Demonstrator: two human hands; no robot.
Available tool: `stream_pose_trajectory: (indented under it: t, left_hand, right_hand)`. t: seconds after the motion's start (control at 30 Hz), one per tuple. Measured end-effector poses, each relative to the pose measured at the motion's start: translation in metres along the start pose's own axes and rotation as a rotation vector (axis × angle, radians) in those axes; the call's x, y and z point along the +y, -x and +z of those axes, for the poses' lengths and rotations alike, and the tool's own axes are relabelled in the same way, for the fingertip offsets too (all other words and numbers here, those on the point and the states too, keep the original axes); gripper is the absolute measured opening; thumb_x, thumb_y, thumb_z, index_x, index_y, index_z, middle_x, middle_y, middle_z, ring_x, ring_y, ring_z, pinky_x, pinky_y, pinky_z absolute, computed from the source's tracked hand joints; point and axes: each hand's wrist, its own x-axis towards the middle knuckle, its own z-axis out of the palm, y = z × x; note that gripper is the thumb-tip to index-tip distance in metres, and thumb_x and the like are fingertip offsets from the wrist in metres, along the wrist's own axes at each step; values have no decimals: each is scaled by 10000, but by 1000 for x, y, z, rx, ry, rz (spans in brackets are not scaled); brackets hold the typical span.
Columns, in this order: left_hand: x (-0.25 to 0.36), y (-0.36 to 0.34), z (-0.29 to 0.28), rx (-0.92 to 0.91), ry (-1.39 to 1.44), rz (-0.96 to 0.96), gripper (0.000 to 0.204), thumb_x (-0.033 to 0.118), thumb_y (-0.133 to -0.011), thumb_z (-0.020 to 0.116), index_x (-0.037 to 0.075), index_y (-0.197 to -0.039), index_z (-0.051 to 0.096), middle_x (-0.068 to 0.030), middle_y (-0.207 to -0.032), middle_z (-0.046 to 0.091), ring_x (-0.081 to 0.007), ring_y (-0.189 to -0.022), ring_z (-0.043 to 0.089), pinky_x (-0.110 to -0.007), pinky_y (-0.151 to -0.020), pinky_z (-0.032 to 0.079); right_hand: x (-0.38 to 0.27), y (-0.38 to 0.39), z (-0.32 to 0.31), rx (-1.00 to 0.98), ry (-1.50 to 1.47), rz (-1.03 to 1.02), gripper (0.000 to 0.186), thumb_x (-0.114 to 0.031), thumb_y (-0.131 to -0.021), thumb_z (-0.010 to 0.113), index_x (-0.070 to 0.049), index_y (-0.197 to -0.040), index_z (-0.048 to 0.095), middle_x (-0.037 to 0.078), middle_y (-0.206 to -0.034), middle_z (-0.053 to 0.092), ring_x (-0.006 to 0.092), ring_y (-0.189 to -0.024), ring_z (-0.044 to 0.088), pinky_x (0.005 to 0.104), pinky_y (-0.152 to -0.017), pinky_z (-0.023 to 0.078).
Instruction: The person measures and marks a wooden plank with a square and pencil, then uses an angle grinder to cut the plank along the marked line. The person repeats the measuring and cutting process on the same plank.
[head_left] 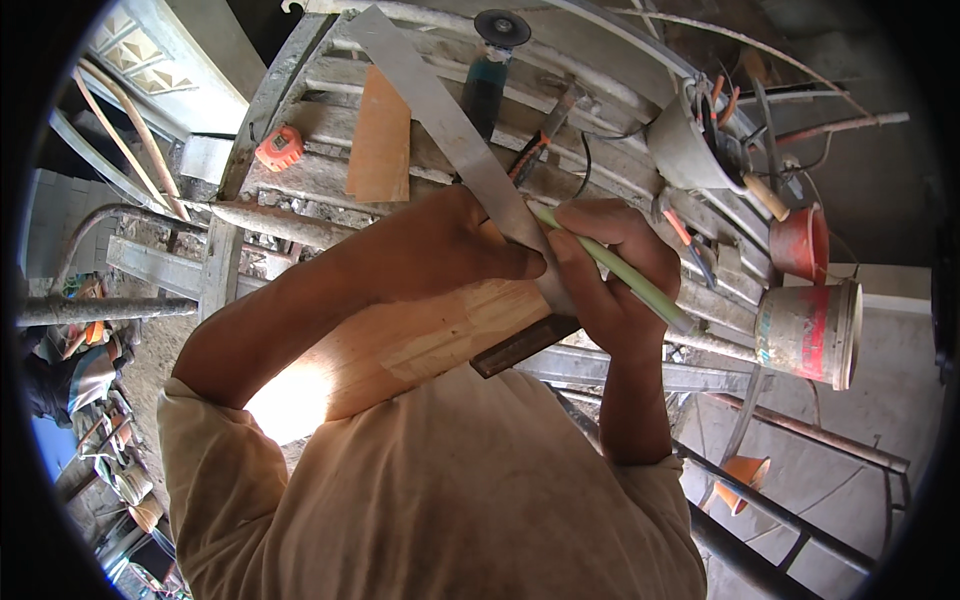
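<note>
A try square (432, 105) with a long metal blade and a dark stock lies slantwise across a light wooden board (420, 330) close in front of my body. My left hand (455, 245) is closed on the blade, its thumb over the metal at the board's far edge; its other fingers are mostly hidden. A light green pen (640, 285) is gripped by my right hand (625, 260), its end beside the blade's right edge. The tip is too small to make out. Both hands are close together.
Behind the board, a slatted bench (310, 222) carries an orange tape measure (280, 148), a thin wood piece (380, 140), an angle grinder (486, 85) and an orange-and-black handled tool (530, 155). A grey bucket of tools (690, 145), red bucket (800, 245) and white bucket (810, 330) stand right.
</note>
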Motion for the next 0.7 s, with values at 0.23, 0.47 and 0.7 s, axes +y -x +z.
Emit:
stream_pose_trajectory:
  t: [0.23, 0.47, 0.7]
  left_hand:
    - [-1, 0, -10, 66, 26, -61, 462, 190, -892, 832, 4, -1275, 653, -90, -1178, 725, -158, -1093, 670, -319, -938, 533]
    - [-15, -2, -16, 100, 104, -64, 462, 187, -894, 818, -11, -1276, 650, -93, -1174, 725, -168, -1093, 671, -308, -935, 542]
    - [-26, -3, -9, 98, 138, -52, 404, 245, -906, 802, -1, -1209, 698, -59, -1094, 728, -133, -1009, 660, -296, -872, 526]
  right_hand:
    - [-5, 2, -14, -84, 120, -23, 173, 19, -786, 797, -22, -937, 722, 115, -871, 710, 282, -793, 696, 378, -729, 559]
    - [-11, 20, -33, -160, 112, 44, 191, 36, -754, 785, -27, -922, 719, 92, -830, 698, 311, -812, 670, 410, -743, 547]
    - [-10, 33, -37, -197, 117, 118, 203, 44, -741, 783, -25, -921, 716, 86, -830, 701, 301, -791, 663, 398, -708, 533]
